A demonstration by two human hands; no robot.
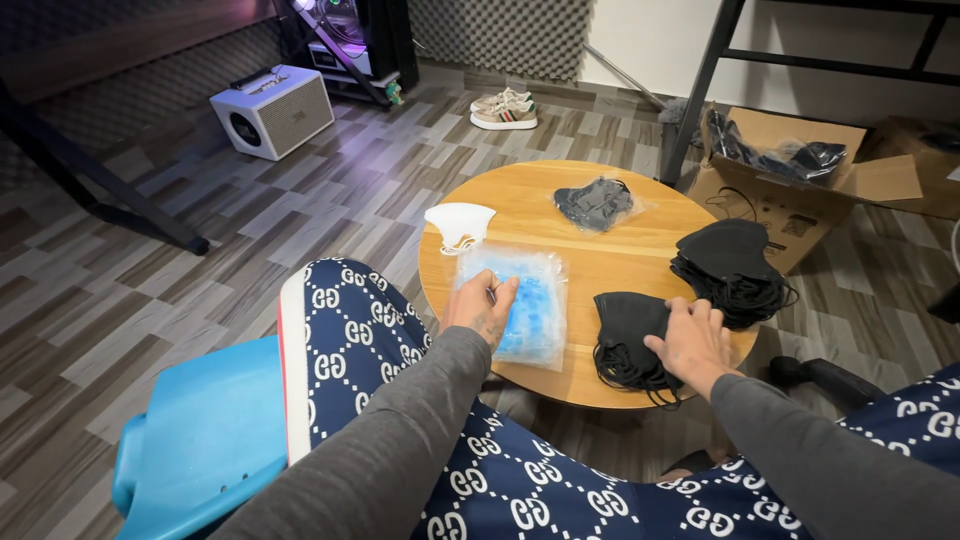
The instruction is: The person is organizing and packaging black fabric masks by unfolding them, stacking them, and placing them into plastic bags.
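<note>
Beyond the left hand, a white mask (459, 225) lies on the round wooden table (600, 270). Farther out, past both hands, sits a clear bag of dark masks (596, 203). Up and to the right of the right hand, an open cardboard box (790, 185) on the floor holds more bagged dark things. Far beyond the left hand stand a white speaker (273, 110) and a pair of sneakers (504, 108). A blue plastic seat (200, 435) is below and left of the left hand.
</note>
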